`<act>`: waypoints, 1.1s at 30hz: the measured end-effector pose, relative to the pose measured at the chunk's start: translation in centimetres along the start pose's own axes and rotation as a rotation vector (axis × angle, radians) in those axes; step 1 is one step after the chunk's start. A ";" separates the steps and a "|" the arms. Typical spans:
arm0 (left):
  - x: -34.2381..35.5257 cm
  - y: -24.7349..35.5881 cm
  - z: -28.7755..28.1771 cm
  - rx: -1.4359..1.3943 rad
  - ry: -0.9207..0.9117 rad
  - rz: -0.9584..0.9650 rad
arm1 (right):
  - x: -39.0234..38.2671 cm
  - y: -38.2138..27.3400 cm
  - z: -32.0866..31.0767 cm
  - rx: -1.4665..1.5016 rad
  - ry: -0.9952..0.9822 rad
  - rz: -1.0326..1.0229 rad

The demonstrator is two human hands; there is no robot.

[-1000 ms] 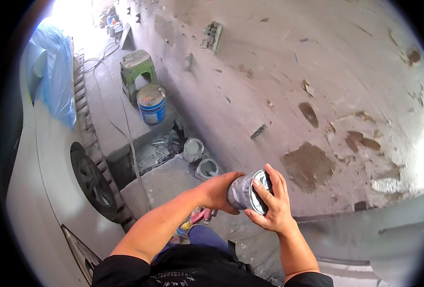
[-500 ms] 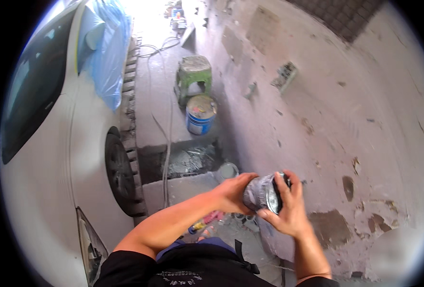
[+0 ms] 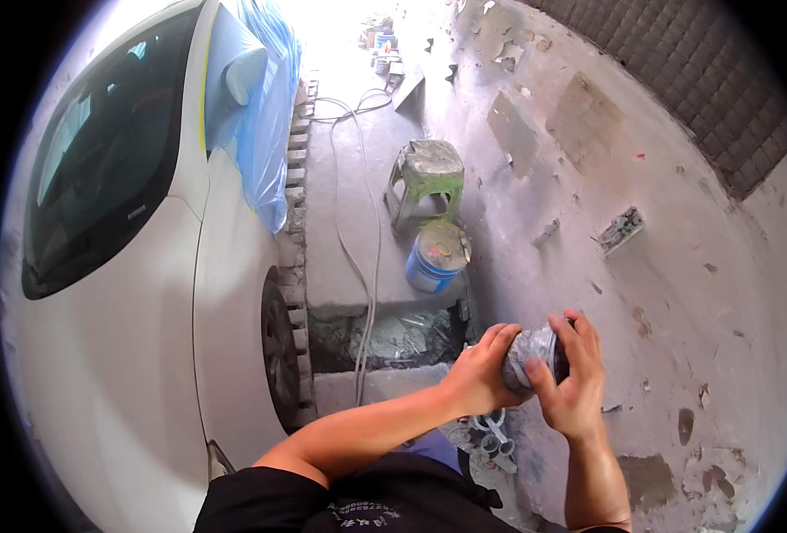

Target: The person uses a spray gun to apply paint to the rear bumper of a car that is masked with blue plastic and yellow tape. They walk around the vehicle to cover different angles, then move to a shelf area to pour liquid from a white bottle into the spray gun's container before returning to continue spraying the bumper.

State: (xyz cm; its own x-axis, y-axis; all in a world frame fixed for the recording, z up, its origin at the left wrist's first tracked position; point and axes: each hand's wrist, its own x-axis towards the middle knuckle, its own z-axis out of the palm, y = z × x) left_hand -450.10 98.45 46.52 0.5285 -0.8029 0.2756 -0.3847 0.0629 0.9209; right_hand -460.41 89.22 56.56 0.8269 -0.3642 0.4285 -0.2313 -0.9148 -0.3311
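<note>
Out in front of my body I hold a grey, smeared tin can, tipped on its side, with both hands. My left hand is wrapped around the can's left end. Across its right end the fingers of my right hand are closed, the thumb pressing on the near side. Most of the right end is hidden behind those fingers, so I cannot tell how its lid sits. Below my hands, several cups and small containers stand near the foot of the wall.
To the left stands a white car, partly covered by blue plastic sheeting. Ahead are a green stool, a lidded blue bucket and a recessed pit. A hose crosses the floor. A stained wall rises on the right.
My view has swung, so the car, stool and bucket appear farther right. The can has turned in my hands; its shiny rim, visible before, is now covered by my right hand.
</note>
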 end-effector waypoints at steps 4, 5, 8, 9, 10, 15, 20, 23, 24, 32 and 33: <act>4.5 -3.6 -1.3 0.084 0.090 0.038 | 4.7 1.9 4.2 0.021 -0.018 0.206; 5.9 -4.2 -1.9 0.043 0.068 0.054 | 6.0 2.5 4.0 0.014 -0.064 0.112; 9.5 -5.5 -3.5 -0.030 0.021 0.076 | 10.0 4.3 2.3 -0.010 -0.212 -0.248; 11.2 -5.8 -4.0 -0.032 0.006 0.093 | 12.0 5.4 1.8 -0.041 -0.245 -0.412; 13.0 -6.2 -4.5 -0.033 -0.009 0.108 | 14.2 6.6 1.9 -0.075 -0.273 -0.577; 20.1 -6.4 -4.4 0.174 0.124 0.013 | 20.2 10.1 5.1 0.044 -0.058 -0.259; 26.3 -7.9 -7.0 0.154 0.155 0.141 | 25.7 10.8 4.2 -0.027 -0.058 -0.313; 29.5 -8.9 -8.6 0.002 0.123 0.177 | 29.8 12.4 4.2 -0.026 -0.073 -0.547; 30.7 -8.8 -8.9 0.002 0.143 0.195 | 31.0 13.1 4.4 -0.025 -0.064 -0.613; 38.4 -13.4 -14.0 0.124 0.193 -0.008 | 40.5 13.8 13.6 0.103 0.127 -0.349; 39.5 -14.5 -15.2 0.101 0.172 -0.025 | 42.1 13.8 15.0 0.110 0.134 -0.329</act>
State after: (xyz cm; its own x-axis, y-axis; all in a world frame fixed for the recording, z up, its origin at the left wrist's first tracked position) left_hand -412.14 74.87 48.23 0.6570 -0.6901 0.3035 -0.4390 -0.0229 0.8982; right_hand -421.15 63.89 57.42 0.7716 -0.0799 0.6311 0.0987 -0.9650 -0.2428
